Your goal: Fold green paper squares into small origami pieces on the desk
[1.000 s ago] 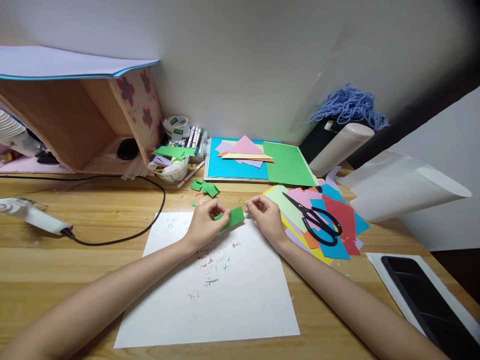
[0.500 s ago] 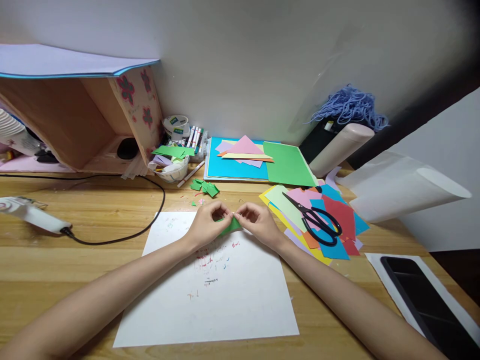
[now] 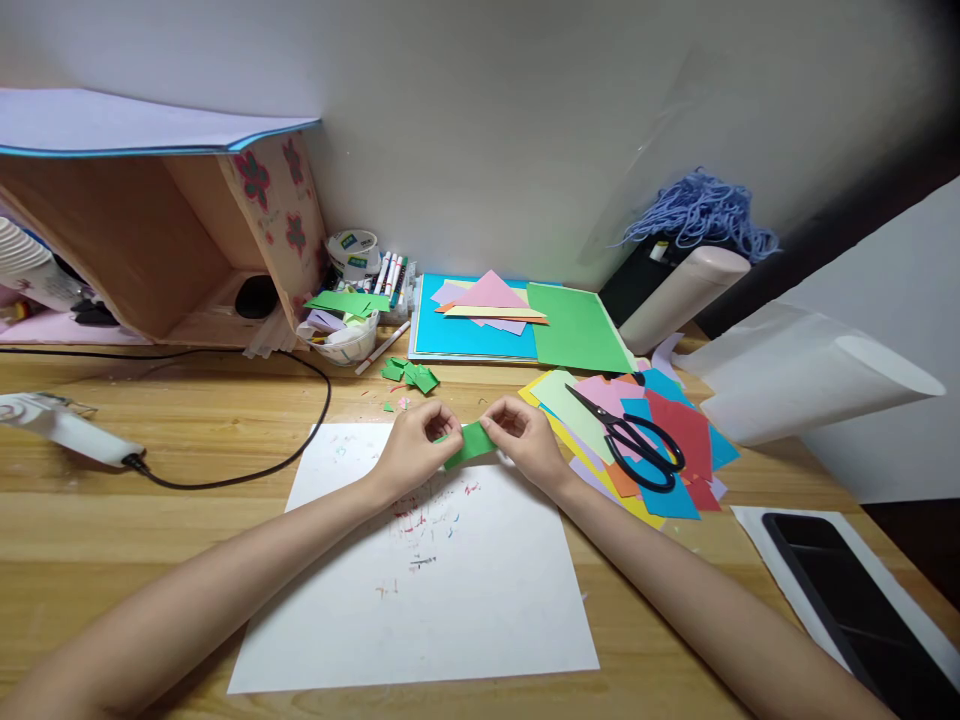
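Between my two hands is a small strip of green paper [image 3: 472, 442], held above the top part of a stained white sheet [image 3: 420, 620]. My left hand [image 3: 421, 440] pinches its left end between thumb and fingers. At the right end, my right hand [image 3: 520, 432] has thumb and forefinger closed on the paper's upper corner. Just beyond the sheet lies a little pile of green paper scraps [image 3: 409, 375]. Black-handled scissors [image 3: 637, 440] rest on a heap of coloured paper pieces [image 3: 679, 425], right of my right hand.
At the back left stands an open cardboard box [image 3: 285, 220]. A white glue gun [image 3: 71, 430] trails a black cord. A basket of scraps [image 3: 341, 345], coloured sheets [image 3: 585, 325], a rolled white sheet [image 3: 810, 385] and a phone [image 3: 862, 610] surround the work area.
My right hand first came leftward to meet my left hand at the green paper. It has since shifted slightly right, along to the paper's right end. The left hand has barely moved.
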`<control>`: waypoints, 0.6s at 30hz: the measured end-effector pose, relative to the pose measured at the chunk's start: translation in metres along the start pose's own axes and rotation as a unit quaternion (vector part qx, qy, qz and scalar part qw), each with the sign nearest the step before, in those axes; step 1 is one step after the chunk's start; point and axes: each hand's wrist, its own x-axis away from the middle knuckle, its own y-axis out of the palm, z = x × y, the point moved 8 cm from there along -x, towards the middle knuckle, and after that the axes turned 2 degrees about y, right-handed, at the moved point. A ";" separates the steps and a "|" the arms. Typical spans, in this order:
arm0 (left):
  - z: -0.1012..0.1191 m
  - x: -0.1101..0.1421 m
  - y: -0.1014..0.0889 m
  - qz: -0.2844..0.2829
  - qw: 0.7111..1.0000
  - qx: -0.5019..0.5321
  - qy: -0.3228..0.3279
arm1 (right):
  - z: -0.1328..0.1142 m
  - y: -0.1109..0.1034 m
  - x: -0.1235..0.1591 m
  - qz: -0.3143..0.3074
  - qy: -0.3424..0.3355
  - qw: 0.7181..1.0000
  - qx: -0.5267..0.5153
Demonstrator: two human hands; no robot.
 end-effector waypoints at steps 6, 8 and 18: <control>-0.004 0.000 -0.003 0.019 0.999 0.027 -0.015 | 0.001 -0.009 -0.003 0.044 0.018 0.999 -0.023; -0.005 0.001 -0.005 0.029 0.999 0.029 -0.020 | 0.000 -0.011 -0.003 0.054 0.023 0.998 -0.031; -0.009 0.001 -0.010 0.051 0.996 0.069 -0.039 | 0.010 -0.020 -0.005 0.107 0.047 0.988 -0.104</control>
